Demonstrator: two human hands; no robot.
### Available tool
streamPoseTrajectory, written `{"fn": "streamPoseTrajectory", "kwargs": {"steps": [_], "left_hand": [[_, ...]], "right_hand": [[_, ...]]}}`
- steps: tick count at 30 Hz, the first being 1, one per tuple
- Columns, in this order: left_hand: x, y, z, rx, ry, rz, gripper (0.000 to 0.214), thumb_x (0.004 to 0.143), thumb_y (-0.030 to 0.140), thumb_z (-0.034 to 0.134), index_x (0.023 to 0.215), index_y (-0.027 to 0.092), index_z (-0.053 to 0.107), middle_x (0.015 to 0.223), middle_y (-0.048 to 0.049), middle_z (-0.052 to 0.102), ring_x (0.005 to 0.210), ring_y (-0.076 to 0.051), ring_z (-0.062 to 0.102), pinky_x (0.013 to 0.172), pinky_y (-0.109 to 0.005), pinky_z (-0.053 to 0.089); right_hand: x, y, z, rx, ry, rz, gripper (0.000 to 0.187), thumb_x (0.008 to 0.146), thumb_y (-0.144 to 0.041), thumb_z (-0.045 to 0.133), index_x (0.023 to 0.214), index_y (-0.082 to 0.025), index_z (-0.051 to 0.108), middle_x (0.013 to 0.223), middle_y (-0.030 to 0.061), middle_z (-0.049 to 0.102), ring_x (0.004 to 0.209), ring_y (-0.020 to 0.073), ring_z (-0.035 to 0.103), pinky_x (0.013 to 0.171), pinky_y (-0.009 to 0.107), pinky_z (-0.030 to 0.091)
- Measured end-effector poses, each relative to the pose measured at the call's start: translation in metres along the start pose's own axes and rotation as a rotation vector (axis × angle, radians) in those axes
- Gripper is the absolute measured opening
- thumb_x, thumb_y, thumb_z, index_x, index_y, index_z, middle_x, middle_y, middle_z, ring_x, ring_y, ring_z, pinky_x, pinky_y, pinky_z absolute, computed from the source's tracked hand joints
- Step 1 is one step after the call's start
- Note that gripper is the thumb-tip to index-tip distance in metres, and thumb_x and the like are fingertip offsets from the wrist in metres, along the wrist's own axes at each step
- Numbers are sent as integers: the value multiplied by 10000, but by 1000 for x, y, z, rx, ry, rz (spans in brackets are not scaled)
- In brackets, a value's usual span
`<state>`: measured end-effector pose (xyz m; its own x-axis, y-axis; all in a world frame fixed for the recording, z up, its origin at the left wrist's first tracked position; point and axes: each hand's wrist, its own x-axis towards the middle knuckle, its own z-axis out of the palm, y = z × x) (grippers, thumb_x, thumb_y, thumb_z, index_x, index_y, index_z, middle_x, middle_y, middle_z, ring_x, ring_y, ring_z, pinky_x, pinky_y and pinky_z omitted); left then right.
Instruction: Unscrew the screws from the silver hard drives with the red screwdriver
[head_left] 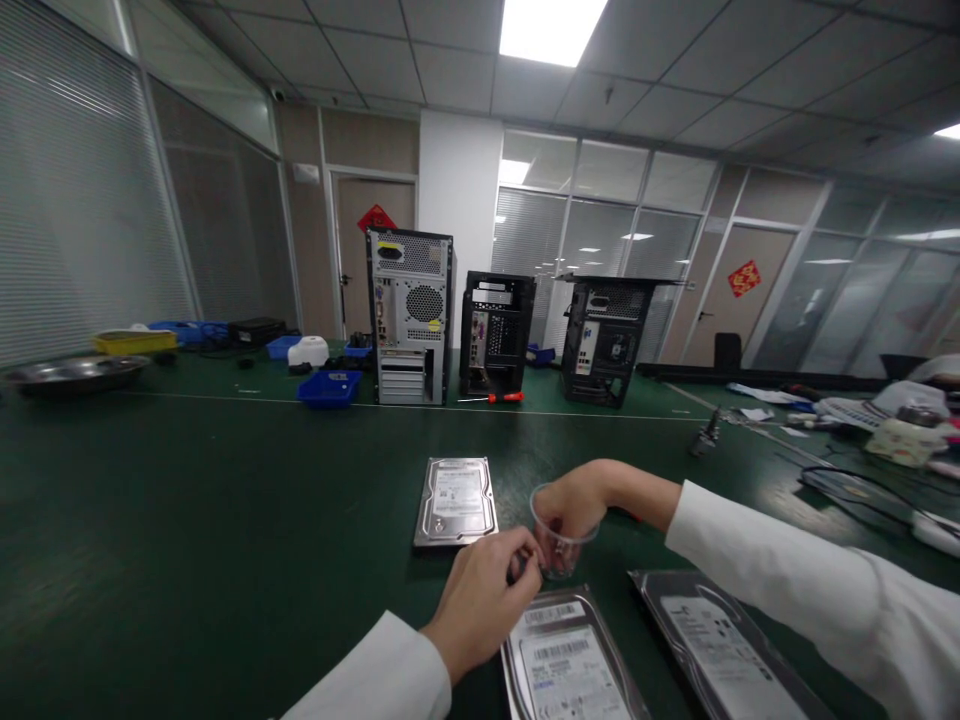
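Observation:
My right hand reaches in from the right in a white sleeve, its fingers wrapped round a small clear plastic cup that is held just above the green table. My left hand is closed in a pinch right at the cup's side; what it pinches is too small to make out. A silver hard drive lies flat just behind the hands. Two more hard drives lie near me, one under my left hand and one to its right.
Three computer cases stand in a row at the table's far side, with a red-handled screwdriver and a blue tray near them. A metal dish sits far left. Cables and clutter lie at the right.

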<state>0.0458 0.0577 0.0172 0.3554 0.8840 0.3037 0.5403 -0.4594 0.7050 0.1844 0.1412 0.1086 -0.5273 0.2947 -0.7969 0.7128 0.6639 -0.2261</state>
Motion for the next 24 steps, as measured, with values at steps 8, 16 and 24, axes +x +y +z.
{"fn": "streamPoseTrajectory", "kwargs": {"steps": [8, 16, 24], "left_hand": [[1, -1, 0, 15, -7, 4, 123, 787, 160, 486, 755, 205, 596, 661, 40, 605, 618, -122, 539, 590, -206, 343], [-2, 4, -2, 21, 96, 41, 113, 728, 201, 569, 824, 180, 515, 763, 2, 553, 705, -154, 531, 633, -241, 387], [18, 15, -27, -56, 57, 218, 634, 614, 281, 807, 1133, 185, 456, 1147, -86, 503, 1082, -254, 480, 930, -375, 408]], "right_hand": [[-1, -3, -2, 21, -69, -79, 260, 893, -292, 553, 1091, -125, 575, 1076, 69, 600, 933, 201, 603, 800, 392, 512], [-2, -2, -2, 11, -85, -94, 244, 894, -287, 553, 1072, -122, 582, 1045, 64, 609, 901, 189, 611, 779, 376, 519], [-3, -11, 0, -81, 12, -58, 244, 895, -284, 551, 1076, -123, 579, 1060, 69, 604, 915, 192, 608, 784, 382, 519]]}}
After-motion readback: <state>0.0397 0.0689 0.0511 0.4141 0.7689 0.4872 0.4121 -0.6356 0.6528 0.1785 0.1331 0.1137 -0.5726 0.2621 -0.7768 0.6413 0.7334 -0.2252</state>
